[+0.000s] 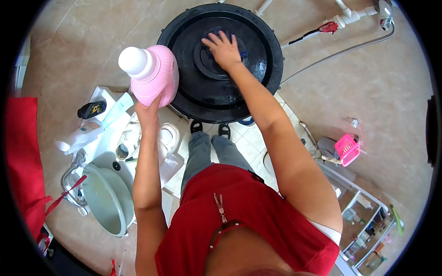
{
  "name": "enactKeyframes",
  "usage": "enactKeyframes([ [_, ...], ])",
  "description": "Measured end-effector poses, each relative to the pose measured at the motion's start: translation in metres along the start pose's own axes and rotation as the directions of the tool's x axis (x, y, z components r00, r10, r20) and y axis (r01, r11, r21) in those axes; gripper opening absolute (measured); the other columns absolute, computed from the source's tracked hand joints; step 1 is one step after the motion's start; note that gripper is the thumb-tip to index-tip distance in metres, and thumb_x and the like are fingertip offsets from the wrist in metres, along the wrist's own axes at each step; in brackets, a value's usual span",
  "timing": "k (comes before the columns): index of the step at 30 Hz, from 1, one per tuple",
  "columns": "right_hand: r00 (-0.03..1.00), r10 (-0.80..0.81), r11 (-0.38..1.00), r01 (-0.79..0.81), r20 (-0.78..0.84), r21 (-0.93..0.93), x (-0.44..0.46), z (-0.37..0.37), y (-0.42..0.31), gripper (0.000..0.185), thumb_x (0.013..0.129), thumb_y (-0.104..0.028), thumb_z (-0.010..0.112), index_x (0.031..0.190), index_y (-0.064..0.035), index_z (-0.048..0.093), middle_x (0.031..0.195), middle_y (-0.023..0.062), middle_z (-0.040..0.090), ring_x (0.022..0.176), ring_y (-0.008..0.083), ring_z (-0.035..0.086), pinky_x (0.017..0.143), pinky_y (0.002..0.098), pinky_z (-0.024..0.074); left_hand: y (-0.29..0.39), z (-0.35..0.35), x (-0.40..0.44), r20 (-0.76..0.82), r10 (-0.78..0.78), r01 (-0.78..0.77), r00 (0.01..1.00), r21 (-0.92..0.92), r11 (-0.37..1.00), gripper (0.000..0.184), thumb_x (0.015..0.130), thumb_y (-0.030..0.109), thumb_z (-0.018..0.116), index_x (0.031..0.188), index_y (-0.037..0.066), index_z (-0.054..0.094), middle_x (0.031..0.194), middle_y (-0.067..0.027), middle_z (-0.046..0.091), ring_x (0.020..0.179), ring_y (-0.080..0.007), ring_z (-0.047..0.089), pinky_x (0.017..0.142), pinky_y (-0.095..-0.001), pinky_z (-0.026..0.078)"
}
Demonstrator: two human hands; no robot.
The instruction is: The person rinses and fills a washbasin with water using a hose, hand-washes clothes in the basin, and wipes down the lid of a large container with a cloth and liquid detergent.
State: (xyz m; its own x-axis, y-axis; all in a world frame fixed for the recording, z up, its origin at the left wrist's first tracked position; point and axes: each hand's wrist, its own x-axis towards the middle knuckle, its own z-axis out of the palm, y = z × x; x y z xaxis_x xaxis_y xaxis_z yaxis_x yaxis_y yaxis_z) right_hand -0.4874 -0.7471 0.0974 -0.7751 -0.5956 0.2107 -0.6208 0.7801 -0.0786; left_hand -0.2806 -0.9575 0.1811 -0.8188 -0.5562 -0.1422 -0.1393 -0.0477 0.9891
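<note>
My left hand (148, 112) grips a large pink bottle (159, 76) with a white cap (135, 61), held up and tilted over the left edge of a big round black lid (193, 94). The cap is on the bottle. My right hand (225, 51) lies on the raised middle of the lid with its fingers spread. A dark blue bit of something shows beside and under this hand; I cannot tell what it is. The lid appears to cover a large barrel, whose body is mostly hidden beneath it.
At left, a sink counter holds a black bottle (92, 109), a clear bottle (83, 136) and a green-grey basin (103, 198) near the faucet (73, 179). White pipes and a hose (340, 48) run along the wall. A pink basket (347, 149) and a metal shelf (368, 221) stand right.
</note>
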Motion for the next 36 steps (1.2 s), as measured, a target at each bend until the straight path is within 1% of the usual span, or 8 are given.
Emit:
enactKeyframes([
  [7,0.948,0.297,0.953,-0.286,0.118,-0.101,-0.063,-0.018,-0.022,0.029,0.078,-0.016,0.054,0.106,-0.0175,0.062,0.104,0.0093,0.053,0.100,0.0334,0.048,0.079,0.0459,0.0425,0.008,0.010,0.001,-0.068,-0.003,0.000,0.998,-0.046,0.999,0.036,0.080,0.012,0.069,0.109,-0.005,0.059,0.104,-0.0074,0.062,0.096,-0.0136,0.056,0.086,-0.0265,0.041],
  [9,0.984,0.129,0.991,-0.133,0.123,0.022,-0.068,-0.016,-0.045,0.027,0.077,-0.016,0.056,0.103,-0.0181,0.063,0.098,0.0075,0.052,0.094,0.0308,0.048,0.075,0.0431,0.0443,0.007,0.017,0.003,-0.079,0.048,-0.053,0.996,-0.069,0.996,0.035,0.080,0.013,0.069,0.109,-0.005,0.059,0.104,-0.0071,0.062,0.095,-0.0135,0.056,0.086,-0.0263,0.041],
  [13,0.967,-0.029,0.985,0.071,-0.252,0.159,-0.020,0.014,-0.050,0.031,0.080,-0.014,0.051,0.109,-0.0192,0.061,0.103,0.0044,0.053,0.102,0.0275,0.048,0.079,0.0404,0.0423,0.001,0.021,0.015,-0.013,-0.010,0.009,1.000,-0.082,0.997,0.034,0.082,0.012,0.067,0.109,-0.006,0.059,0.104,-0.0067,0.062,0.095,-0.0129,0.056,0.085,-0.0261,0.041],
  [16,0.997,0.047,0.999,-0.046,-0.059,0.002,0.009,0.008,-0.016,0.038,0.079,-0.014,0.050,0.116,-0.0197,0.058,0.114,0.0051,0.053,0.110,0.0264,0.047,0.083,0.0406,0.0407,0.000,0.031,0.028,0.011,0.008,-0.008,1.000,-0.064,0.998,0.033,0.082,0.012,0.067,0.109,-0.005,0.059,0.104,-0.0063,0.062,0.094,-0.0125,0.055,0.085,-0.0259,0.041],
  [22,0.970,0.175,0.948,-0.212,-0.167,-0.238,-0.041,-0.005,0.022,0.029,0.081,-0.017,0.050,0.108,-0.0135,0.061,0.102,0.0087,0.054,0.103,0.0302,0.050,0.081,0.0442,0.0423,0.000,0.061,0.041,0.067,0.026,-0.016,0.997,-0.148,0.989,0.033,0.081,0.013,0.067,0.108,-0.005,0.060,0.103,-0.0055,0.062,0.094,-0.0119,0.055,0.084,-0.0256,0.040],
  [28,0.947,0.308,0.925,-0.320,0.089,0.207,-0.041,-0.053,0.020,0.027,0.080,-0.016,0.058,0.106,-0.0110,0.060,0.097,0.0117,0.059,0.093,0.0300,0.056,0.073,0.0421,0.0491,-0.021,0.063,0.059,0.016,-0.066,0.067,0.998,-0.189,0.980,0.034,0.083,0.016,0.066,0.108,-0.005,0.059,0.104,-0.0058,0.061,0.096,-0.0117,0.054,0.085,-0.0257,0.040],
  [33,0.883,0.138,0.955,0.002,-0.448,0.298,0.056,-0.079,0.021,0.029,0.081,-0.018,0.060,0.108,-0.0118,0.059,0.103,0.0097,0.060,0.094,0.0295,0.056,0.080,0.0371,0.0477,-0.022,0.071,0.053,0.069,-0.064,0.061,0.996,0.042,0.997,0.035,0.084,0.017,0.065,0.110,-0.006,0.058,0.106,-0.0077,0.061,0.096,-0.0138,0.054,0.086,-0.0269,0.039],
  [36,0.864,-0.017,0.959,0.157,-0.504,0.237,0.114,-0.060,0.013,0.034,0.080,-0.022,0.061,0.112,-0.0131,0.057,0.112,0.0091,0.056,0.103,0.0295,0.052,0.086,0.0391,0.0441,-0.023,0.080,0.050,0.059,-0.009,0.005,0.998,0.056,0.998,0.037,0.084,0.016,0.064,0.111,-0.007,0.056,0.107,-0.0098,0.061,0.098,-0.0157,0.055,0.088,-0.0280,0.039],
])
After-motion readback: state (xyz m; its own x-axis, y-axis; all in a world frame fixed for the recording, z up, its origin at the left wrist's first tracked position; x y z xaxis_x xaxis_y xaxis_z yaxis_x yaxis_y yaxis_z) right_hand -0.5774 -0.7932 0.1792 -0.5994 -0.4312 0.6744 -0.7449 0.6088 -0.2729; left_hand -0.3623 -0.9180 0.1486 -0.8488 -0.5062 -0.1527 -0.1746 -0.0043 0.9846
